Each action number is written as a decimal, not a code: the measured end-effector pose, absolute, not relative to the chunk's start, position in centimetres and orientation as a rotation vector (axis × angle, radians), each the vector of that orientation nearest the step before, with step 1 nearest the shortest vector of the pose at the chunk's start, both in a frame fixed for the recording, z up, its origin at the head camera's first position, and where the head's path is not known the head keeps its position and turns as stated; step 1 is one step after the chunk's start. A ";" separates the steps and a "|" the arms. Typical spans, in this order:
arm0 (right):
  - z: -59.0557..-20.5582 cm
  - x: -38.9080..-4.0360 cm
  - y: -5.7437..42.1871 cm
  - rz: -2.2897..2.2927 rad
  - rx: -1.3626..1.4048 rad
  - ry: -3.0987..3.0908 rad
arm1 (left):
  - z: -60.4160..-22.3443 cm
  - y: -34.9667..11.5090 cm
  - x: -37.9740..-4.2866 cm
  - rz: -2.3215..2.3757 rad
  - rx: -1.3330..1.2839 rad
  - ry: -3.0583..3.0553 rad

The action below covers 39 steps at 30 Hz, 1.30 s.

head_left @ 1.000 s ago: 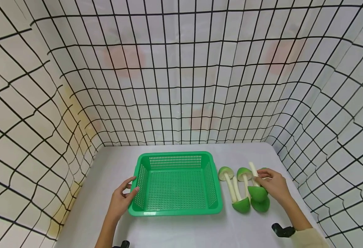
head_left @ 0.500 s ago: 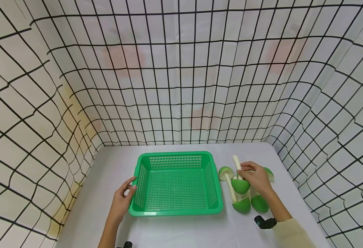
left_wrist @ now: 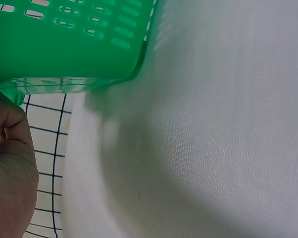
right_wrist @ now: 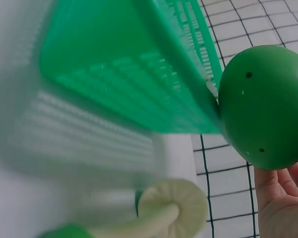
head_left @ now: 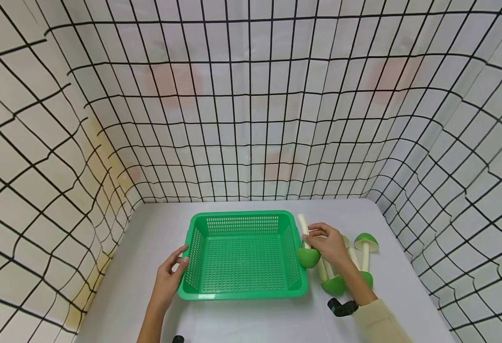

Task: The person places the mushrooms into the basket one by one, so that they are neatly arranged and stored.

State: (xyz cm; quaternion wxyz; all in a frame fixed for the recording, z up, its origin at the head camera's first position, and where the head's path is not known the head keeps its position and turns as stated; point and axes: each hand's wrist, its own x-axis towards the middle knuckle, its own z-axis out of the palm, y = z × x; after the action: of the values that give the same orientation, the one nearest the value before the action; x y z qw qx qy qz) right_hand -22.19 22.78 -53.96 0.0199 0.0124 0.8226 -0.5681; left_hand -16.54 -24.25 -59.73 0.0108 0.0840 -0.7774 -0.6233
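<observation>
My right hand (head_left: 329, 244) pinches a toy mushroom (head_left: 308, 257) by its pale stem, green cap downward, at the basket's right rim. Close up in the right wrist view, the rounded green cap (right_wrist: 268, 106) meets the basket's rim, and my fingers show below it. At the left rim of the green plastic basket (head_left: 242, 295), my left hand (head_left: 168, 278) grips the edge with thumb and fingers. In the left wrist view, part of that hand (left_wrist: 10, 183) shows beside the basket wall (left_wrist: 65, 54). Nothing lies inside the basket.
More green-capped mushrooms lie on the white table right of the basket, including one at the far right (head_left: 366, 242) and a nearer one (head_left: 333, 286) partly behind my right forearm. Black wire grid (head_left: 251, 143) encloses the back and sides.
My right hand has carried the mushroom left from the group to the basket's right rim, uncovering the mushroom at the far right. My left hand stays at the left rim.
</observation>
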 end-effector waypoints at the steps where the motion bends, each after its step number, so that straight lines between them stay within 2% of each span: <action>1: -54.0 -22.2 22.4 -1.780 0.036 2.540 | -59.8 -24.3 -16.6 -1.944 0.265 -2.424; 16: -54.4 -22.7 17.2 -1.768 0.002 2.489 | -60.4 -24.4 -16.8 -1.982 0.346 -2.419; 39: -55.9 -24.0 10.2 -1.864 -0.028 2.353 | -60.5 -24.3 -16.9 -1.977 0.314 -2.386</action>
State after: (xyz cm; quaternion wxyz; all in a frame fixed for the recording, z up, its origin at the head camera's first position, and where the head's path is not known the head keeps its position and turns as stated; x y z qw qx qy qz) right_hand -24.03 10.20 -55.85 0.0696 -0.0094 0.7820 -0.6193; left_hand -16.90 -24.28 -60.45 0.0137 0.1007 -0.7660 -0.6348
